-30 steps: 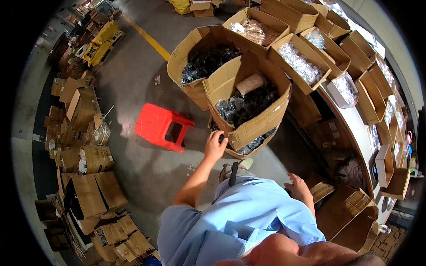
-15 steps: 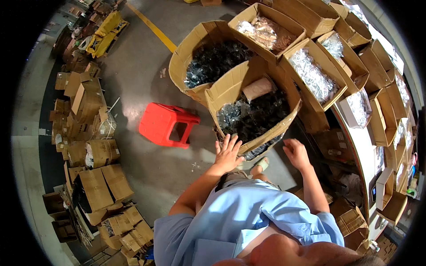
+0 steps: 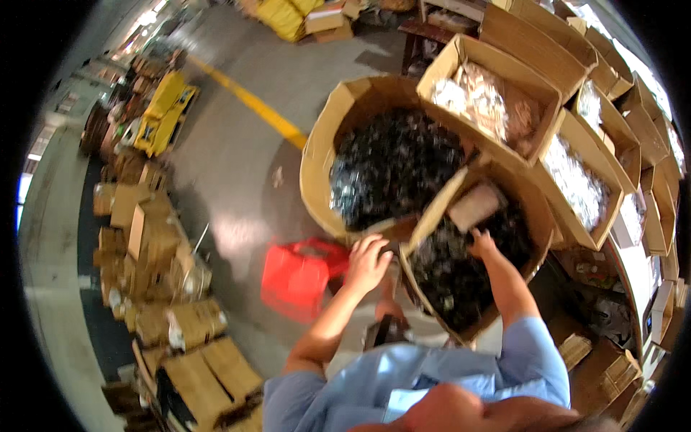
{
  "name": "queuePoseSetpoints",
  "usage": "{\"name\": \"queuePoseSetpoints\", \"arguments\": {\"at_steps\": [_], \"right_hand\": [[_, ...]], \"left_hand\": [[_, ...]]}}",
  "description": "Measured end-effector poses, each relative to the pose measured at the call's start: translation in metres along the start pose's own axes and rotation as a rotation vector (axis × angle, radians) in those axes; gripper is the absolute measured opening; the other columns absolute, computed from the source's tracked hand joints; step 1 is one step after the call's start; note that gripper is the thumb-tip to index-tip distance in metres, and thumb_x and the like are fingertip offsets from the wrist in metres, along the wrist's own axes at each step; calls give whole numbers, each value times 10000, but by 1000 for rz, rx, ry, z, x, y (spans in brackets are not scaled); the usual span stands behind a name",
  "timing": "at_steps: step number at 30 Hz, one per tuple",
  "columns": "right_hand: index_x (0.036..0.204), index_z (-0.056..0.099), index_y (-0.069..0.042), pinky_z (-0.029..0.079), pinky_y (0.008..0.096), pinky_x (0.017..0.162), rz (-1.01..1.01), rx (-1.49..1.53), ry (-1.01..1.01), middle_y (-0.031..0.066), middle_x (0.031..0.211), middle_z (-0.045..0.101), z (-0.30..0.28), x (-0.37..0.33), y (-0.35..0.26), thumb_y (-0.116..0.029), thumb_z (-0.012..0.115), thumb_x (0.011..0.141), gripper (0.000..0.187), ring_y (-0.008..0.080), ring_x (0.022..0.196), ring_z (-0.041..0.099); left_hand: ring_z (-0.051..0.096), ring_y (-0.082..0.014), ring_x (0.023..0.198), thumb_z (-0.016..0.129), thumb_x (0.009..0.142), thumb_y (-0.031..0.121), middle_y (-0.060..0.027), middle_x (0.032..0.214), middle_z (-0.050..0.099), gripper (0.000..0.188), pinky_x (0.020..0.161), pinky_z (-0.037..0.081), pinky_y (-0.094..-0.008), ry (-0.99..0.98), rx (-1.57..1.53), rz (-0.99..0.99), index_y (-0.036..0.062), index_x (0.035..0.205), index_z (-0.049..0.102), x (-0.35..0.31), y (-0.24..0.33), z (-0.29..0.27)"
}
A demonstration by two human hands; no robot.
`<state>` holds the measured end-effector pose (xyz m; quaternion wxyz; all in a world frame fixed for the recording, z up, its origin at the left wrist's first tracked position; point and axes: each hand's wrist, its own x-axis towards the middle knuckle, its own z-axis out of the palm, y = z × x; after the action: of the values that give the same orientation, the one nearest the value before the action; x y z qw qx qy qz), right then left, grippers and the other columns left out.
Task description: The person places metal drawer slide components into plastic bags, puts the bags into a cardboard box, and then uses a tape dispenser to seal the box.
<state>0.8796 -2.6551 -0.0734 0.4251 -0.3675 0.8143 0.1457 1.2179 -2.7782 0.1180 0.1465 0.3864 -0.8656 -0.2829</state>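
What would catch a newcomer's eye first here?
Probably the bright red stool, on the floor left of the person's left hand. Next, near the middle, are two big cardboard boxes full of dark, glossy pieces; the right hand is inside the right-hand box, beside a pale brownish block. A yellow line also stands out, upper left.

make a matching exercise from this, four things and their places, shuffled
1. red plastic stool
2. bare right hand
3. bare left hand
4. pale brown block

A. reaching into a brown, open-topped cardboard box
B. lying on dark, glossy pieces in that box
C. held outside that box
D. on the grey floor

Pairs: 1-D, 2-A, 3-C, 4-B
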Motion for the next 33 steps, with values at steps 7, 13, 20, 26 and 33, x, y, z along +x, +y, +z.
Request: {"name": "queuePoseSetpoints", "arguments": {"at_steps": [7, 13, 20, 26, 33], "right_hand": [[1416, 227, -35, 417, 429, 972, 408, 601, -45, 204, 1420, 310, 33, 14, -47, -475, 746, 691, 994, 347, 1248, 394], [1336, 349, 6, 448, 347, 948, 450, 352, -50, 201, 1366, 395, 62, 26, -75, -481, 695, 721, 857, 305, 1190, 469], [1403, 251, -33, 437, 392, 960, 719, 528, 85, 197, 1376, 361, 64, 11, -68, -423, 673, 757, 864, 326, 1220, 428], [1389, 298, -43, 417, 414, 986, 871, 648, 99, 187, 1429, 241, 46, -2, -78, -421, 682, 760, 828, 335, 1261, 366], [1372, 354, -55, 394, 441, 1017, 789, 669, -186, 175, 1490, 101, 9, -44, -67, -418, 692, 762, 787, 346, 1308, 293]], "left_hand": [[517, -350, 1084, 562, 818, 375, -160, 1147, 548, 406, 916, 426, -443, -391, 353, -330, 101, 1118, 569, 137, -223, 9], [405, -326, 1235, 487, 858, 459, -171, 1302, 475, 543, 1014, 305, -476, -664, 478, -733, 83, 1250, 489, 191, -345, 92], [336, -385, 1184, 498, 868, 149, -186, 1359, 265, 557, 935, 438, -411, -392, 562, -885, 224, 1380, 290, 183, -345, 150], [570, -366, 975, 549, 836, 241, -182, 1105, 547, 384, 813, 494, -435, -225, 444, -1034, 140, 1191, 443, 174, -361, 144], [617, -386, 892, 585, 797, 291, -201, 920, 648, 361, 784, 492, -475, -551, 379, -303, 86, 1088, 525, 273, -290, 142]]}}
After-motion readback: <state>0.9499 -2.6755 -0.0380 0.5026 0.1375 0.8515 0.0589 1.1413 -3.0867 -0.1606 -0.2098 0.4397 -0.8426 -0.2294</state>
